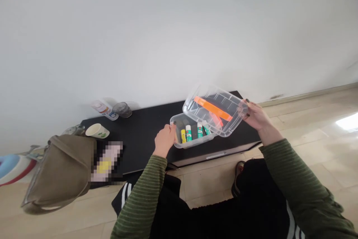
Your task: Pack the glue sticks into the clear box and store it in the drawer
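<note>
A clear plastic box (195,142) stands on the black cabinet top, and my left hand (163,139) is closed on its left wall. Inside it are several small tubes like glue sticks, among them a green one with a white cap (188,133) and a yellow one (183,136). My right hand (257,118) grips the right end of the clear lid (192,109), which is tilted above the box and covers part of its right side. An orange strip (214,108) runs along the lid. A second, paler orange piece shows behind or through the lid.
On the cabinet (148,131), to the left, are a paper cup (97,131), a dark glass (122,109), a white bottle (104,110) and a blurred-out pink item (109,160). A brown bag (61,172) overlaps the left end. A white wall (167,37) rises behind.
</note>
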Available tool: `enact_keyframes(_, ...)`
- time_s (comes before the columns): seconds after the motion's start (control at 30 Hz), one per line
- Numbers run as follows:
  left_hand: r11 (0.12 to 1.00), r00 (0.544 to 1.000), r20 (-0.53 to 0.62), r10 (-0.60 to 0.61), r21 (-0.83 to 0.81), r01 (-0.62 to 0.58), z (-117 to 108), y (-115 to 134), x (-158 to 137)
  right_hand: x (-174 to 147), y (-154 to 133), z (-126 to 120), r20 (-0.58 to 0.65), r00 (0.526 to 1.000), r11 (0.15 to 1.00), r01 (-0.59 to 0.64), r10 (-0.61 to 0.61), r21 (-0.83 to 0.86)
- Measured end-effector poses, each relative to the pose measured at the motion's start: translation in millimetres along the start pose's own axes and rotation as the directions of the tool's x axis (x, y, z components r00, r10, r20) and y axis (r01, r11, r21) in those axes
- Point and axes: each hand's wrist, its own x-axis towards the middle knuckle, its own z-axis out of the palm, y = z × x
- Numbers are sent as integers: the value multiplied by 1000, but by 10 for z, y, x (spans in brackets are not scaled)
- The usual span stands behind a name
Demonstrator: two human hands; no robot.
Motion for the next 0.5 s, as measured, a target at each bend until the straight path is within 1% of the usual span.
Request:
enact_keyframes(0.07,1000,1000,3,-6,-20,6,-7,3,-6,-12,60,72,7,996,995,-84,84,-53)
enact_keyframes(0.17,999,1000,11,-15,-53,15,-20,4,-16,5,130,161,-21,977,968,-211,211,-138)
enact_keyframes(0.23,998,1000,18,-11,-58,12,-22,0,-21,36,183,214,-54,966,949,-258,252,-183)
enact_keyframes(0.33,999,1000,25,7,-36,-6,-16,-13,-20,97,291,282,-88,968,935,-250,235,-254)
enact_keyframes(0.4,999,999,27,22,-24,-22,-10,-21,-14,144,378,318,-88,976,913,-218,200,-345)
enact_keyframes(0.5,1000,999,34,30,-9,-30,-9,-20,-6,220,511,357,-59,992,834,-125,110,-537)
